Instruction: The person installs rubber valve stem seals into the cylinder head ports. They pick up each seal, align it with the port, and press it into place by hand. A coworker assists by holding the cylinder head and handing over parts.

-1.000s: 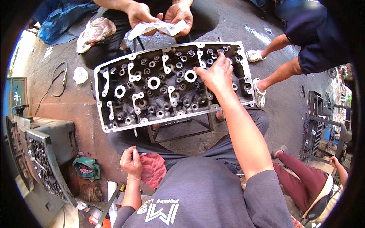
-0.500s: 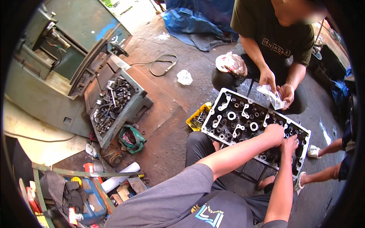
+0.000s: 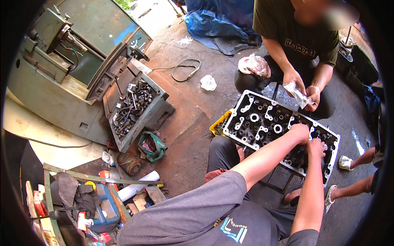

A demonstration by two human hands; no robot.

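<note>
1. Cylinder head [image 3: 278,128] sits at three o'clock from view centre, on a metal stand [image 3: 283,191], presumably for reach.
2. Left hand [image 3: 301,133] and right hand [image 3: 315,147] curl into it; whether they hold anything cannot be told.

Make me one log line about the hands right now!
left hand: over cylinder head, grip hidden | right hand: over cylinder head, beside left | co-worker's hands: holding crumpled white sheet

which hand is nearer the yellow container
Left: the left hand, over the metal casting, is right of the yellow container; the right hand is farther right, beside it.
</note>
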